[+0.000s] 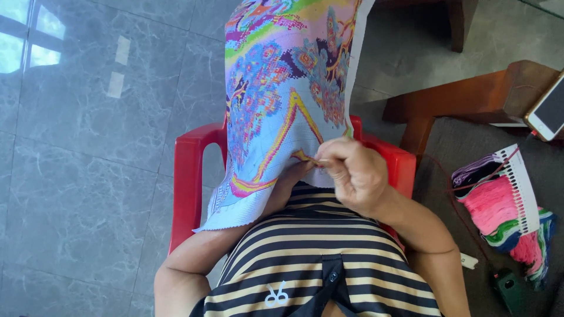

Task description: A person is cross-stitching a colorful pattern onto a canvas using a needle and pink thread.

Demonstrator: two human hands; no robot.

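Fingers of the right hand (352, 170) pinch what seems a needle at the cloth (282, 88) edge above the red chair (188, 176); left hand (291, 176), under the cloth, hidden. A slip could prick it.

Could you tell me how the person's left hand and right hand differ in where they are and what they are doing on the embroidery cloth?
The right hand lies on top of the embroidery cloth, in full view; the left hand reaches beneath its lower edge, mostly hidden. The right hand's fingers are pinched together at the stitched yellow band; the left hand's grip cannot be seen. Both meet at the same spot on the cloth.
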